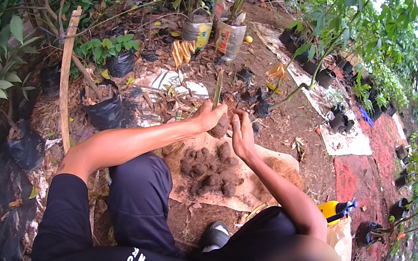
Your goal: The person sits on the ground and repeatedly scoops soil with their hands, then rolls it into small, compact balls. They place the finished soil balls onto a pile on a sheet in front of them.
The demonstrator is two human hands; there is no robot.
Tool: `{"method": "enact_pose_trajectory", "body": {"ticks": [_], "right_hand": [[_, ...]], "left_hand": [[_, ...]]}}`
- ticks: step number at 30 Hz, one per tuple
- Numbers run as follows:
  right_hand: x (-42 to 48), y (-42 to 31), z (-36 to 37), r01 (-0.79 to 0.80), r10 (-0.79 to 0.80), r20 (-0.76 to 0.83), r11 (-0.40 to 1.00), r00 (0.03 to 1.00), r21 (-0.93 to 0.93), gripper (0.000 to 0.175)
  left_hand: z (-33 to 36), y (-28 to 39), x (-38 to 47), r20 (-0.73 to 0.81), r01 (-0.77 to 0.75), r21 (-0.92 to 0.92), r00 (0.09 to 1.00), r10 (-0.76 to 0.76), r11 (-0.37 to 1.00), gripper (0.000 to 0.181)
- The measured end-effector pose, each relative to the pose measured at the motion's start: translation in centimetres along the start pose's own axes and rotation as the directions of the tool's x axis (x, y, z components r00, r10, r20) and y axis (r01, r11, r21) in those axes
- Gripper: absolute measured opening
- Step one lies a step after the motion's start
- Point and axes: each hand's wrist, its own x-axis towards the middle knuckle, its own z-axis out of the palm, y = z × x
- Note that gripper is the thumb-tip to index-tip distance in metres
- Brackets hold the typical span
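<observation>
My left hand [209, 117] is closed around a short green-brown stem cutting [219, 84] that stands upright above the fist. Directly under that hand, a ball of brown soil [219, 129] hangs over the paper's far edge; it appears to be at the cutting's lower end. My right hand [243, 134] is beside the ball with its fingers bent towards it. Whether it pinches a thin fibre cannot be made out. Below both hands, several dark soil balls [207, 167] lie heaped on a sheet of brown paper [246, 203]. Loose tan fibre [283, 172] rests at the paper's right side.
A wooden stick [65, 77] leans at the left, near black plastic planting bags [105, 107]. Potted plants in printed bags [229, 38] stand ahead. A thin tree trunk [296, 92] rises at right. By my right elbow, a yellow bottle [327, 210] pokes from a bag [341, 237].
</observation>
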Motion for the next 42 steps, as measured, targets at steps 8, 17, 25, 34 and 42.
{"method": "enact_pose_trajectory", "body": {"ticks": [8, 17, 25, 34, 42], "right_hand": [[-2.7, 8.1, 1.2, -0.201, 0.369, 0.746, 0.929, 0.555, -0.311, 0.070], [-3.4, 10.8, 1.8, 0.204, 0.407, 0.866, 0.858, 0.290, -0.472, 0.063], [-3.3, 9.6, 1.5, 0.191, 0.452, 0.836, 0.832, 0.312, -0.521, 0.062], [-3.5, 11.7, 2.3, 0.181, 0.511, 0.826, 0.813, 0.237, -0.554, 0.071], [-4.8, 12.8, 3.3, 0.271, 0.505, 0.794, 0.756, 0.339, -0.596, 0.076]], "left_hand": [[-0.6, 1.9, -3.2, 0.101, 0.201, -0.036, 0.975, -0.196, 0.979, 0.045], [-1.1, 0.3, -1.6, -0.006, 0.132, 0.155, 0.991, -0.133, 0.979, 0.032], [-0.6, 3.0, -4.3, 0.254, 0.260, -0.103, 0.940, -0.227, 0.960, 0.045], [-0.2, 2.9, -4.5, 0.314, 0.230, -0.028, 0.926, -0.210, 0.973, 0.042], [0.4, 3.0, -3.8, 0.303, 0.279, -0.068, 0.921, -0.246, 0.958, 0.067]]}}
